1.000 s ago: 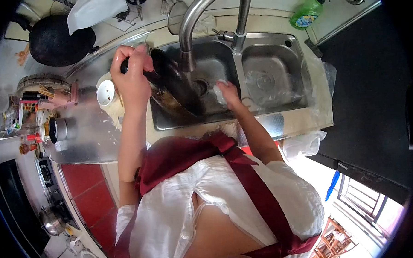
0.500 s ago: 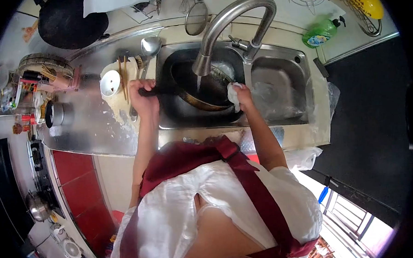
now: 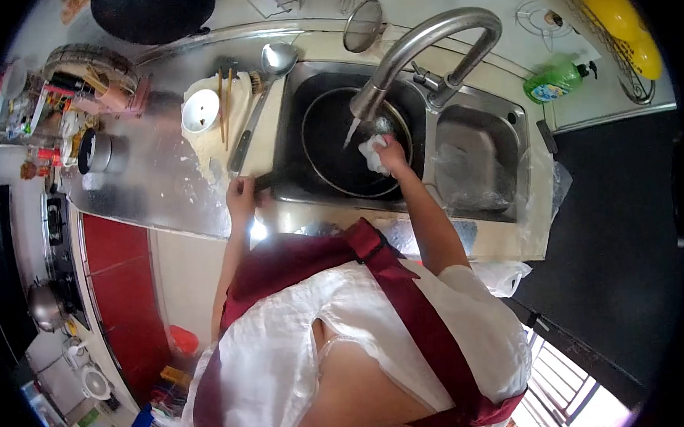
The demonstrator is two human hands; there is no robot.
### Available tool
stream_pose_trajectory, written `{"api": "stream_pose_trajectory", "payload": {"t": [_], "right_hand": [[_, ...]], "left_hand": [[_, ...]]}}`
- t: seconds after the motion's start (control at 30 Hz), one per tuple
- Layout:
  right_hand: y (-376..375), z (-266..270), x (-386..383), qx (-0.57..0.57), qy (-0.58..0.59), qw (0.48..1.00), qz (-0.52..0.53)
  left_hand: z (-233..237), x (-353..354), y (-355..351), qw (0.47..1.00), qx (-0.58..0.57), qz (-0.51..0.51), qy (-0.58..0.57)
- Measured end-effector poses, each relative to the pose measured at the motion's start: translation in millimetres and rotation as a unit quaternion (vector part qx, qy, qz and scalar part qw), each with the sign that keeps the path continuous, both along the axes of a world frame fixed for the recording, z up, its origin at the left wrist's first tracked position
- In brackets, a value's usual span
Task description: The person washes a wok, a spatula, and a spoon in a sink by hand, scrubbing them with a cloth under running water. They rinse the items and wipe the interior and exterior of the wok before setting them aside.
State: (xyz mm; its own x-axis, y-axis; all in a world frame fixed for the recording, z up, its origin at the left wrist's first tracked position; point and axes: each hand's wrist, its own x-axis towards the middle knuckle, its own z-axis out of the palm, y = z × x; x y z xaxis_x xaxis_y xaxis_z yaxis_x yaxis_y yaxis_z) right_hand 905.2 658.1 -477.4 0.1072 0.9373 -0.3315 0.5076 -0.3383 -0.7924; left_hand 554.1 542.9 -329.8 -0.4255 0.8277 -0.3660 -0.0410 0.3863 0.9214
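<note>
Head: pan (image 3: 330, 154); bottle label (image 3: 548, 91) illegible

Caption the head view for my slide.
Left hand on the handle, right hand holding a white wad inside a dark pan, under running water.

Pan (image 3: 328, 157) swings from steeply tilted to nearly level

The pan, raised on edge a second ago and still showing its brown outer side half a second ago, now lies much flatter in the left basin (image 3: 291, 120), open side up, covering the drain seen earlier. The left hand (image 3: 242, 195), first high over the surface (image 3: 157, 168), is now down by the basin's front left corner, at the pan's handle (image 3: 264, 181). The right hand (image 3: 391, 156) has carried the white cloth (image 3: 373, 152) from beside the drain, past the pan's rim, onto its inside. The ladle (image 3: 278, 60), hidden at first, is now visible.
</note>
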Motion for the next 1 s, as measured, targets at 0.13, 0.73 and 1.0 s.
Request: {"api": "stream_pose_trajectory", "payload": {"t": [0.13,0.73,1.0], "right_hand": [[-14.7,7.6,-7.2,-0.021,0.057,0.996,0.063],[22.4,219.6,-76.1,0.275,0.314,0.908,-0.041],[13.1,170.6,-77.5,0.203,0.341,0.917,0.04]], "left_hand": [[-6.8,-6.8,-4.5,0.935,0.045,-0.08,0.341],[-23.0,65.7,31.9,0.819,0.16,-0.335,0.437],[10.4,23.3,14.3,0.817,0.088,-0.283,0.495]]}}
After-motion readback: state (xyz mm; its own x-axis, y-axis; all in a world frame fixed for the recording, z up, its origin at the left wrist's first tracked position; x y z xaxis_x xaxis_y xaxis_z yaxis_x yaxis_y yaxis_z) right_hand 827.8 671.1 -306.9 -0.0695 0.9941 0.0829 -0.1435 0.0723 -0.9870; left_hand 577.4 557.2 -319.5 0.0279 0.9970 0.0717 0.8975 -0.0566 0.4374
